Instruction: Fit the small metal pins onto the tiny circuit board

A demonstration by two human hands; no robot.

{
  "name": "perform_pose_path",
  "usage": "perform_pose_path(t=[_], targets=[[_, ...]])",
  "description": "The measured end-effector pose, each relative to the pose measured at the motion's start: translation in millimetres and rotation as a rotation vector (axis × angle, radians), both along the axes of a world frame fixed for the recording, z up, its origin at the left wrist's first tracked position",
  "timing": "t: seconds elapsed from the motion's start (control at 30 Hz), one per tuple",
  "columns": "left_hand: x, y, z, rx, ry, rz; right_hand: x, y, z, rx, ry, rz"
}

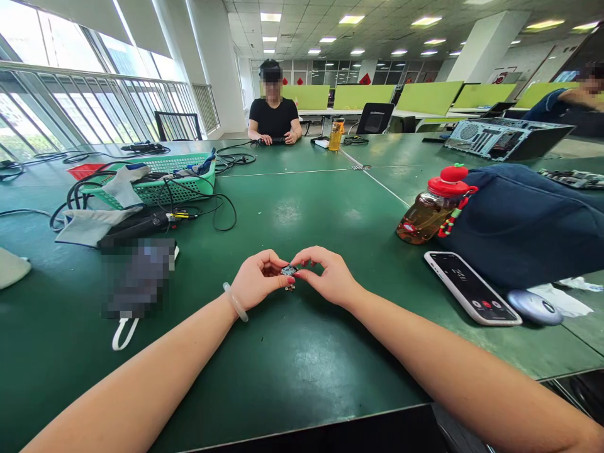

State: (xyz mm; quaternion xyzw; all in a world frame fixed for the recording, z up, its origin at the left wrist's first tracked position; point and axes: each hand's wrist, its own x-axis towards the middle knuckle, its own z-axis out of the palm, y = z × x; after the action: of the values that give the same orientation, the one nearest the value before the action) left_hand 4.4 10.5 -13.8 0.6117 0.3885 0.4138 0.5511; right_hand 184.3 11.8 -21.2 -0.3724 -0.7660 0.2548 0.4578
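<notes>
Between my two hands, a little above the green table (302, 358), is a small circuit board (288, 270) with a dark, grey-blue face. My left hand (261, 274) pinches its left side between thumb and fingers; a pale bangle circles that wrist. From the other side, my right hand (328, 275) grips the board's right edge with thumb and forefinger. Just below the fingertips shows a tiny metallic piece (289, 288); whether it is joined to the board or lies on the table, I cannot tell.
At left stand a green basket (191, 187) with cables and gloves, and a blurred dark pouch (141, 277). On the right are a red-lidded bottle (427, 211), a navy bag (523, 220), a phone (472, 286) and a computer case (500, 139). A person (274, 116) sits opposite.
</notes>
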Motion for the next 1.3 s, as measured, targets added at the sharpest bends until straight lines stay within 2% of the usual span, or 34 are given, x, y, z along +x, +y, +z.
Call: perform_pose_path(t=[0.17,0.3,0.5,0.7,0.93,1.07,1.2,1.3], targets=[[0.2,-0.4,0.1,0.024,0.045,-0.002,-0.6,0.8,-3.0,-0.108,-0.104,-0.010],[2.9,-0.8,0.1,0.040,0.104,0.030,-2.6,2.2,-9.3,-0.201,-0.105,0.012],[1.9,3.6,-2.0,0.047,0.169,0.093,-3.5,4.2,-11.2,-0.346,-0.114,0.103],[-2.1,7.6,-6.0,0.056,0.230,0.093,-0.1,5.2,-7.8,-0.303,-0.174,0.067],[-2.9,7.4,-7.0,0.100,0.305,0.049,1.0,11.0,-13.6,-0.207,-0.206,0.055],[-4.9,7.4,-5.5,0.207,0.443,0.129,-0.3,15.3,-17.9,-0.181,-0.204,-0.001],[-5.3,0.8,3.8,0.441,0.630,0.270,-0.1,18.4,-20.2,-0.177,-0.239,-0.116],[1.5,-8.3,10.9,0.565,0.717,0.251,-0.2,29.1,-20.3,-0.352,-0.075,-0.111]])
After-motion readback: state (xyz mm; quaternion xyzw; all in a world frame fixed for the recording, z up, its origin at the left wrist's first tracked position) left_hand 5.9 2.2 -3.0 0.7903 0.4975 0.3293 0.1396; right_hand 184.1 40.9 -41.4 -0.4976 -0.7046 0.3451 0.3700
